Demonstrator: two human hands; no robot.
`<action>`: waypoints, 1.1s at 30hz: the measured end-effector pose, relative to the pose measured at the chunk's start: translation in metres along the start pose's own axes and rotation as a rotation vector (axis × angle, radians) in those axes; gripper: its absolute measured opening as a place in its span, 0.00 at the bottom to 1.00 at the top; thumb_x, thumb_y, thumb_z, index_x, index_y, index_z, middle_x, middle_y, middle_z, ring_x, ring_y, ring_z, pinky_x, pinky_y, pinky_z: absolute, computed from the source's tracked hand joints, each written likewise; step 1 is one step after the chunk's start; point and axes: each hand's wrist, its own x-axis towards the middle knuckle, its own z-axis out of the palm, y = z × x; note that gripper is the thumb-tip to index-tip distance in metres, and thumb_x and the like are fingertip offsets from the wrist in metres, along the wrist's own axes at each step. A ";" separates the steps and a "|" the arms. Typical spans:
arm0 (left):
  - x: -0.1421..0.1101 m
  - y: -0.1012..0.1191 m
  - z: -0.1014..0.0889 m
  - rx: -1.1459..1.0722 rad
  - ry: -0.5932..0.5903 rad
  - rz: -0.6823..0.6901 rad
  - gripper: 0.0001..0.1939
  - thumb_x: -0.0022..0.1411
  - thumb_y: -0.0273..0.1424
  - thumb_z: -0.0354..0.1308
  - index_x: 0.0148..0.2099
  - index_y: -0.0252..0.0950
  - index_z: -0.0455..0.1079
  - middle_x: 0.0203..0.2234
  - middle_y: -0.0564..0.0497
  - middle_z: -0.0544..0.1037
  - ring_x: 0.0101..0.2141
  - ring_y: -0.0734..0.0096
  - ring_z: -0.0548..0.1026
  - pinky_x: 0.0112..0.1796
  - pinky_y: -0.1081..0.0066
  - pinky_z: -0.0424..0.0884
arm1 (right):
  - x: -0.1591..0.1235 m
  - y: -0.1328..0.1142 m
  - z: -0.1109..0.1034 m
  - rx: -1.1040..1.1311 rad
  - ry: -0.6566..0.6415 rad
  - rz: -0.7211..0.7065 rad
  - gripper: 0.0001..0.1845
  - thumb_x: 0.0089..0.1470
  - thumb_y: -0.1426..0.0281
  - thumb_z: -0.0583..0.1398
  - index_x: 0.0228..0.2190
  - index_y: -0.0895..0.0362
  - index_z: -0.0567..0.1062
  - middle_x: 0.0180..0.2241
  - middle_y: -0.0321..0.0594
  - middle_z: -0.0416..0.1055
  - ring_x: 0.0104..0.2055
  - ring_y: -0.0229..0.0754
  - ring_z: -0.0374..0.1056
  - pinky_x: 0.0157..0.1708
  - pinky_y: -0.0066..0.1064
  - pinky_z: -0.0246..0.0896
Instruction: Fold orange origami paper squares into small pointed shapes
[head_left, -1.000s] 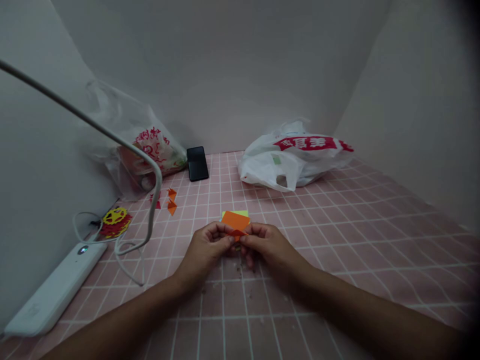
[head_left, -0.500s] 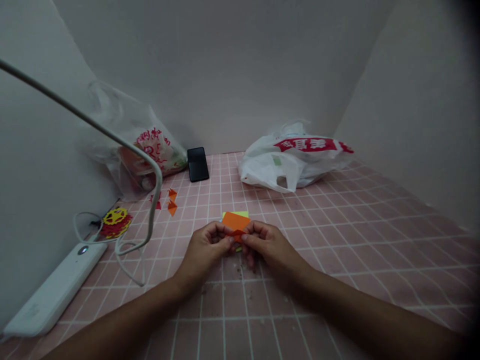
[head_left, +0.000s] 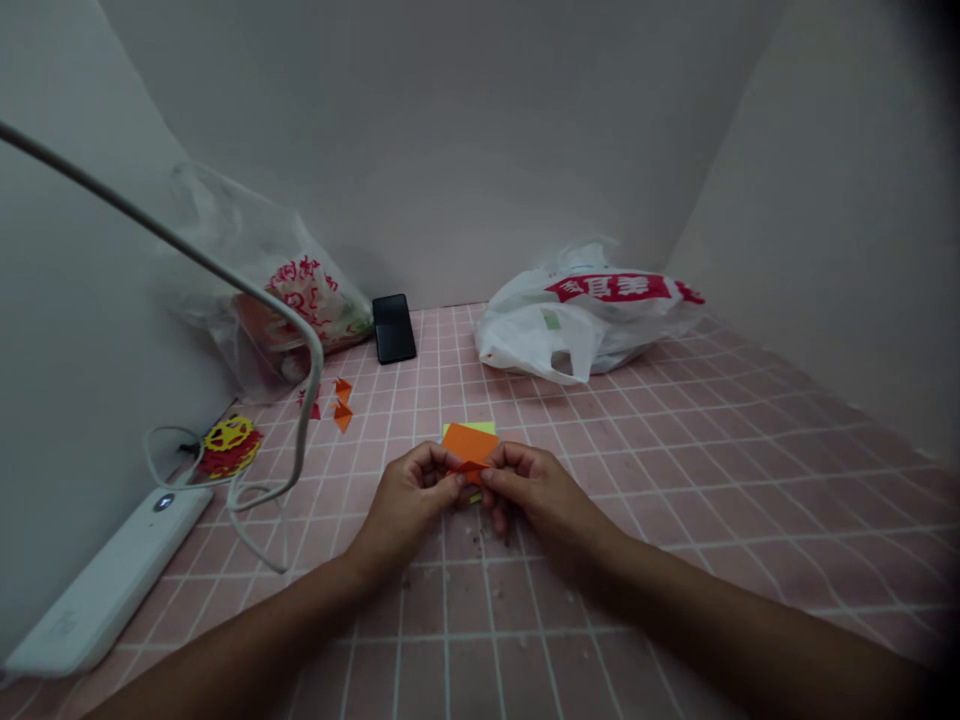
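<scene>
Pinching a small orange paper sheet (head_left: pixel 471 441) by its folded near edge, with bare left hand (head_left: pixel 411 500) and bare right hand (head_left: pixel 541 495). Lies midway between, extending far; cannot tell its long axis.

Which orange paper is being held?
The larger orange sheet, pinched by left hand and right hand; two smaller folded papers lie farther left.

I count 2 hands (head_left: pixel 411 495), 1 orange sheet (head_left: pixel 471 441), 2 small orange pieces (head_left: pixel 343 415), 2 plastic bags (head_left: pixel 517 338), 1 phone (head_left: pixel 394 328), 1 white device (head_left: pixel 112 585).
</scene>
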 end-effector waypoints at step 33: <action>-0.002 0.005 0.000 0.049 -0.070 -0.085 0.09 0.50 0.32 0.65 0.32 0.33 0.70 0.23 0.55 0.74 0.22 0.78 0.70 0.28 0.74 0.66 | -0.003 -0.004 0.003 -0.312 0.091 -0.177 0.07 0.51 0.67 0.62 0.27 0.55 0.67 0.22 0.31 0.65 0.22 0.35 0.58 0.21 0.27 0.51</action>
